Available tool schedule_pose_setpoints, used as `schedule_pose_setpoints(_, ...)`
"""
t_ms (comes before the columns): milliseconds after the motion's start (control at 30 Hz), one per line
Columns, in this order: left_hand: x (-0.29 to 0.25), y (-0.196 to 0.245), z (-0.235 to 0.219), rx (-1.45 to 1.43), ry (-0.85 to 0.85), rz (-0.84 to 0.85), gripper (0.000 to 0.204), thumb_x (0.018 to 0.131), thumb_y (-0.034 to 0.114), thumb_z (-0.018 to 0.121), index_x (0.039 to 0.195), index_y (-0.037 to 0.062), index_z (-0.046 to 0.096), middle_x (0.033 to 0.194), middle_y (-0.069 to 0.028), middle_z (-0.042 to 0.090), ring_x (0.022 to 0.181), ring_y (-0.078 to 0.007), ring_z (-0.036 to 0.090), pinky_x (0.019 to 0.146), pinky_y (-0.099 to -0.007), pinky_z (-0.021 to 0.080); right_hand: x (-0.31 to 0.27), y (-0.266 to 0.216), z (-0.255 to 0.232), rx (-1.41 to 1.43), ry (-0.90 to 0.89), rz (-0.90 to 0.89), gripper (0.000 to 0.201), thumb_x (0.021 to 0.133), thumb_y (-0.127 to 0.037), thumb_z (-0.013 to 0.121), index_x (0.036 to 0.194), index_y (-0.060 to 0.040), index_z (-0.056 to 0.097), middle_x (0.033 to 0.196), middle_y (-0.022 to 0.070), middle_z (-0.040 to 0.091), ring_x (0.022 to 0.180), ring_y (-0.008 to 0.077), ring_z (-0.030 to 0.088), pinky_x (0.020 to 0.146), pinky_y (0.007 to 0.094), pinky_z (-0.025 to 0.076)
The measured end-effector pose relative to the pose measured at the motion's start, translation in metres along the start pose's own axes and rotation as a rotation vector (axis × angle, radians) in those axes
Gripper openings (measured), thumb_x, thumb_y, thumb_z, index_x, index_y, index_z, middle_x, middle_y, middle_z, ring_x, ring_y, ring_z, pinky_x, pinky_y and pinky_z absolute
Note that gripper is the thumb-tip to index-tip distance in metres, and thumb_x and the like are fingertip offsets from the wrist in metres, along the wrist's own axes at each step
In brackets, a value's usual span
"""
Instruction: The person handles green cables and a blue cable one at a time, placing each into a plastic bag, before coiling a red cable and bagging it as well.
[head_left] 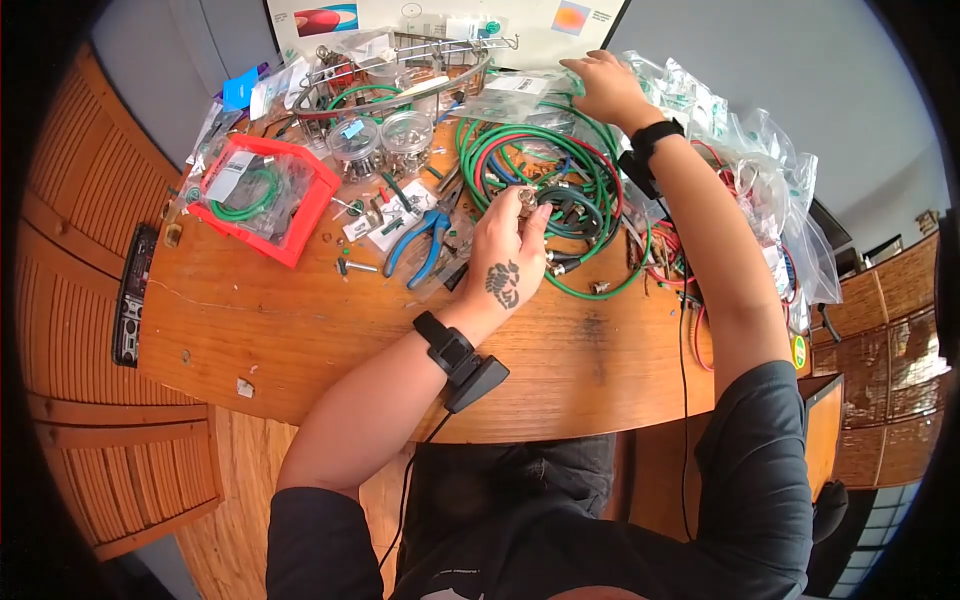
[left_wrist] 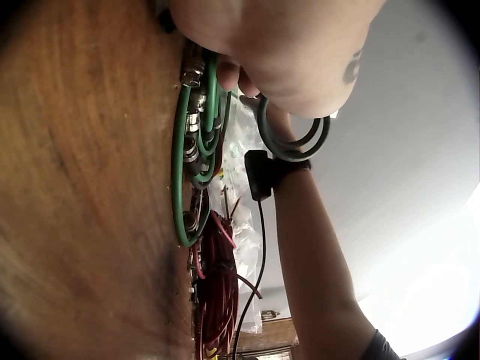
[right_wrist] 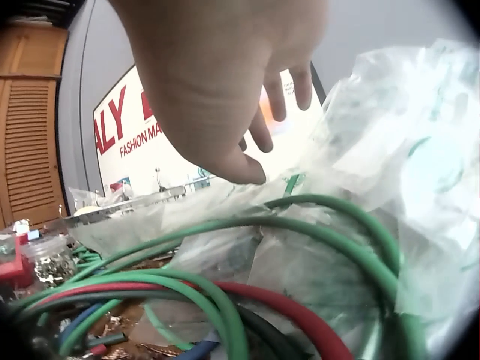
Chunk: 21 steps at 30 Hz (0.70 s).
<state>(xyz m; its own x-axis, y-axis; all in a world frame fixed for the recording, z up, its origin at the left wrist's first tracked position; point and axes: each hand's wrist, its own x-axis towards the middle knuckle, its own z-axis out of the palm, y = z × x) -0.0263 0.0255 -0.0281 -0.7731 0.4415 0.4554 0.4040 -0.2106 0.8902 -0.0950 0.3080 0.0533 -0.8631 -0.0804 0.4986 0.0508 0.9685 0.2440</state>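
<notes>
My left hand [head_left: 508,258] grips a small dark coiled cable [head_left: 590,222] above the middle of the desk. A metal connector [head_left: 527,198] shows by its thumb and fingertips. Seen from the left wrist, the loops of the coil [left_wrist: 307,152] stick out below the hand [left_wrist: 277,52]. My right hand [head_left: 608,92] is stretched out over clear plastic bags [right_wrist: 330,187] at the back, its fingers loosely extended and holding nothing. Below that hand [right_wrist: 225,90] lie larger loops of green cable [right_wrist: 330,240] and a red cable [right_wrist: 292,300].
A red bin [head_left: 312,215] with a bagged green cable stands at the left, beside two clear jars [head_left: 407,135] of metal parts. Blue-handled pliers [head_left: 420,240] lie near my left hand. Behind are a wire basket [head_left: 470,72] and a screen [head_left: 540,50]; bags [head_left: 690,100] pile up at right.
</notes>
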Motion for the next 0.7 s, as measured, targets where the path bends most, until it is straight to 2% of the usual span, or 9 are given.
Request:
schedule_pose_setpoints(100,0.001,0.003,-0.003,0.041,-0.005,-0.011,0.019,0.095,0.013,0.062,0.106,-0.0023,0.058,0.081,-0.0053,0.061,0.064,-0.0091,0.051,0.058,-0.0260,0.042,0.009,-0.006,0.008,-0.194,-0.103,0.124,0.039,0.080,-0.012,0.058,0.117,-0.0167,0.068,0.111,0.0093,0.069,0.115,0.0275,0.057,0.096,0.0427,0.045)
schedule_pose_setpoints(233,0.001,0.005,-0.003,0.049,0.029,0.010,0.020,0.094,0.014,0.064,0.105,-0.0021,0.059,0.080,-0.0074,0.061,0.064,-0.0112,0.053,0.059,-0.0277,0.043,0.023,0.003,-0.012,-0.160,0.199,0.026,0.023,0.082,-0.011,0.060,0.097,-0.0189,0.076,0.103,0.0036,0.070,0.107,0.0261,0.060,0.091,0.0419,0.046)
schedule_pose_setpoints(333,0.000,0.005,-0.001,0.059,0.043,0.029,0.019,0.094,0.014,0.063,0.105,-0.0017,0.059,0.079,-0.0077,0.061,0.063,-0.0117,0.053,0.059,-0.0285,0.043,0.030,-0.005,-0.053,-0.040,0.625,-0.075,0.009,0.074,-0.011,0.072,0.077,-0.0179,0.077,0.097,0.0009,0.069,0.103,0.0269,0.059,0.092,0.0412,0.047)
schedule_pose_setpoints(367,0.000,0.006,-0.002,0.065,0.033,0.021,0.019,0.094,0.014,0.063,0.104,-0.0014,0.059,0.079,-0.0077,0.061,0.063,-0.0119,0.052,0.058,-0.0287,0.043,0.026,-0.013,-0.072,-0.060,0.700,-0.077,0.010,0.080,-0.010,0.069,0.086,-0.0137,0.076,0.103,0.0017,0.069,0.102,0.0220,0.061,0.089,0.0356,0.050)
schedule_pose_setpoints(433,0.000,0.006,-0.002,0.069,0.021,0.015,0.018,0.094,0.014,0.063,0.104,-0.0012,0.059,0.079,-0.0077,0.061,0.063,-0.0120,0.052,0.058,-0.0289,0.043,0.025,-0.007,-0.080,0.327,0.573,0.088,0.020,0.073,0.007,0.069,0.081,-0.0105,0.073,0.122,0.0151,0.055,0.110,0.0339,0.060,0.092,0.0407,0.050)
schedule_pose_setpoints(500,0.001,0.005,-0.003,0.066,0.021,0.014,0.018,0.095,0.014,0.063,0.103,-0.0010,0.059,0.078,-0.0073,0.060,0.062,-0.0120,0.051,0.057,-0.0291,0.042,0.019,0.004,-0.086,0.337,0.613,0.116,0.016,0.073,0.004,0.072,0.082,-0.0092,0.074,0.111,0.0159,0.064,0.104,0.0326,0.062,0.087,0.0395,0.052)
schedule_pose_setpoints(567,0.001,0.005,-0.003,0.067,0.020,0.023,0.018,0.096,0.015,0.062,0.101,-0.0013,0.059,0.076,-0.0063,0.058,0.061,-0.0114,0.049,0.057,-0.0286,0.041,0.006,0.019,-0.087,0.834,0.427,0.357,0.014,0.087,-0.008,0.063,0.096,-0.0093,0.074,0.111,0.0021,0.069,0.100,0.0168,0.062,0.085,0.0307,0.051)
schedule_pose_setpoints(633,0.001,0.007,-0.004,0.040,-0.001,-0.026,0.018,0.097,0.016,0.061,0.100,-0.0016,0.058,0.073,-0.0048,0.056,0.060,-0.0105,0.048,0.056,-0.0281,0.041,-0.010,0.018,-0.100,0.825,0.403,0.308,0.022,0.092,-0.007,0.053,0.104,-0.0020,0.070,0.117,0.0058,0.067,0.098,0.0145,0.061,0.085,0.0296,0.052)
schedule_pose_setpoints(700,0.002,0.001,-0.002,0.042,0.019,0.019,0.019,0.097,0.017,0.060,0.098,-0.0015,0.057,0.072,-0.0033,0.054,0.060,-0.0096,0.047,0.055,-0.0279,0.039,-0.025,0.010,-0.117,1.198,0.382,0.417,0.026,0.092,-0.009,0.049,0.106,0.0018,0.068,0.115,0.0095,0.067,0.099,0.0162,0.062,0.086,0.0321,0.052)
